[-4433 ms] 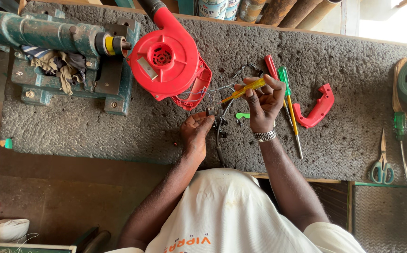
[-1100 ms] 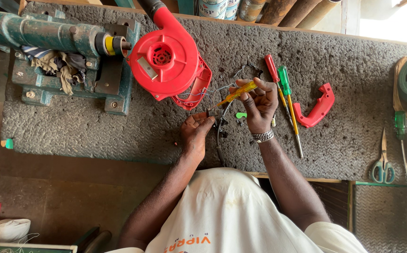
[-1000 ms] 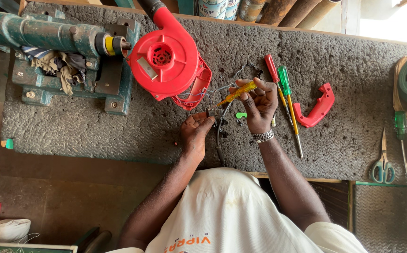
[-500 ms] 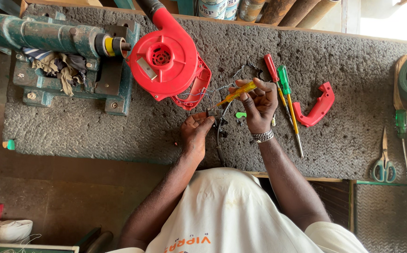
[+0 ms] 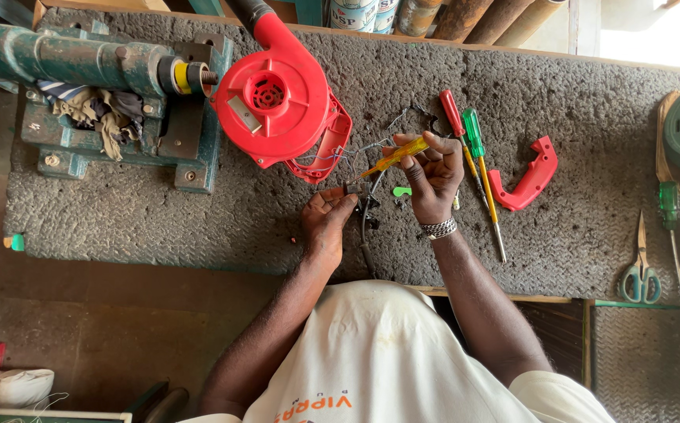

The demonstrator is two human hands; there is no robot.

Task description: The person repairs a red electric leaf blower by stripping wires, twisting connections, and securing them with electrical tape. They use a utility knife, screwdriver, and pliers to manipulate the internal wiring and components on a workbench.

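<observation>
While left hand [image 5: 326, 222] pinches a switch [image 5: 352, 189], right hand [image 5: 432, 176] grips a screwdriver [image 5: 393, 157].

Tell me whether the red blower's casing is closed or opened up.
Opened up: the red blower has wires spilling from its handle shell, and a separate red handle cover lies apart.

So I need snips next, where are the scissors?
In the head view, the scissors lie at the mat's far right, beyond the red handle piece.
</observation>
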